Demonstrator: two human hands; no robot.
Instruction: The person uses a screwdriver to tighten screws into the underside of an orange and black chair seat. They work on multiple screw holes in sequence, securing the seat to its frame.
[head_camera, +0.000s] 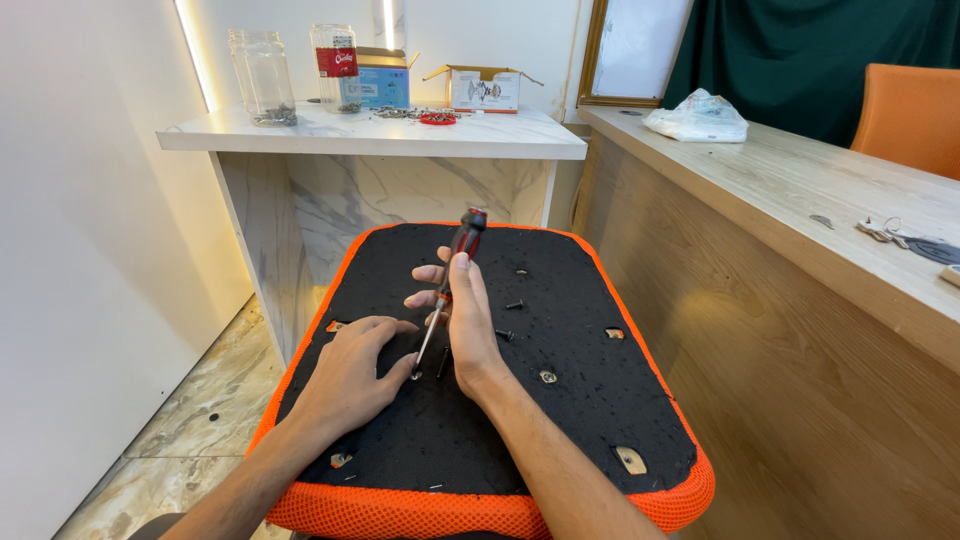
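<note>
An upturned chair seat (580, 420) with a black felt underside and orange mesh rim fills the middle of the view. My right hand (462, 325) grips a red-and-black screwdriver (462, 245), whose tip touches the felt near a screw hole. My left hand (352, 375) rests flat on the felt, its fingertips steadying the shaft just above the tip. Loose black screws (513, 304) lie on the felt right of my right hand.
A white marble-look table (400, 135) stands behind the seat with two clear jars (262, 75), two small boxes (483, 88) and scattered hardware. A wooden counter (800, 200) runs along the right, bearing a plastic bag (697, 115) and keys (885, 230). An orange chair back (910, 115) shows far right.
</note>
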